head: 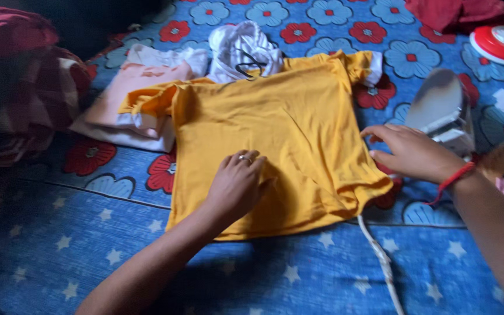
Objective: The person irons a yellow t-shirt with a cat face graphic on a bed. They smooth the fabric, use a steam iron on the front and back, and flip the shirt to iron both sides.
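Observation:
A yellow T-shirt (287, 122) lies spread flat on a blue cloth with red flowers and white stars (77, 233). My left hand (237, 184), wearing a ring, presses palm-down on the shirt's lower middle with fingers curled. My right hand (409, 153), a red thread around its wrist, rests at the shirt's right edge with fingers apart, touching the fabric. An electric iron (441, 111) stands tipped up just behind my right hand, its soleplate showing. Its white cord (380, 262) runs down toward the front.
A folded pink and white garment (141, 93) lies left of the shirt, and a white hooded garment (243, 49) lies behind it. Dark red checked cloth (24, 87) sits at far left. A red cloth (456, 13) and a red-and-white round object (500, 44) are at the top right.

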